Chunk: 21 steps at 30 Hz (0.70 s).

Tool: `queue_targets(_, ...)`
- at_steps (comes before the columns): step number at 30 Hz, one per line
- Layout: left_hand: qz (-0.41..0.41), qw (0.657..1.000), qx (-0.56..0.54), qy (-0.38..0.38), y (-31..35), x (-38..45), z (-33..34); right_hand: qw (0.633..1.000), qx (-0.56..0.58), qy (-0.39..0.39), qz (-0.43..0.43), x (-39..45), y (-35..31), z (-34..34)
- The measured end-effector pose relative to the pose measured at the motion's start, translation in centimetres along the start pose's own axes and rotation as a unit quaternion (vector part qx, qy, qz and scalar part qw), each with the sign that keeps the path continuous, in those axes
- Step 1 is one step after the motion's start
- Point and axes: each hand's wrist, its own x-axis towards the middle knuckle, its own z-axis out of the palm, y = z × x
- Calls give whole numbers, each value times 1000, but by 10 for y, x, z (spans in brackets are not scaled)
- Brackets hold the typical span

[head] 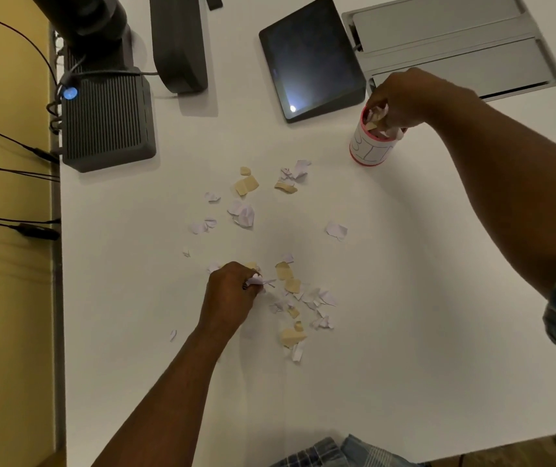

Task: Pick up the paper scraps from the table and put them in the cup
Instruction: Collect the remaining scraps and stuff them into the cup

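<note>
Torn white and tan paper scraps (290,291) lie scattered over the middle of the white table (387,315), with another cluster further back (246,187). My left hand (231,294) rests on the near cluster, its fingers pinched on a few white scraps. A white cup (369,148) with a red rim and base stands at the back right, stuffed with scraps. My right hand (401,99) is over the cup's mouth, fingers closed on white and tan scraps at the rim.
A dark tablet-like screen (310,59) sits just left of the cup, a grey cable tray (451,45) behind it. A ribbed dark box (108,123) with a blue light and cables stands at the table's left edge, beside a dark stand (178,42).
</note>
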Motion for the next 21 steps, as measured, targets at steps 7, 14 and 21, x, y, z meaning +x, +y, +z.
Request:
queue_targets(7, 4, 1000, 1, -2, 1, -1, 1, 998, 29, 25, 51, -7, 15, 1)
queue_targets(14, -12, 1000, -7, 7, -2, 1, 0, 998, 33, 30, 42, -3, 5, 16)
queue_targets(21, -23, 1000, -9, 4, -3, 6, -1, 997, -58, -8, 57, 19, -13, 31)
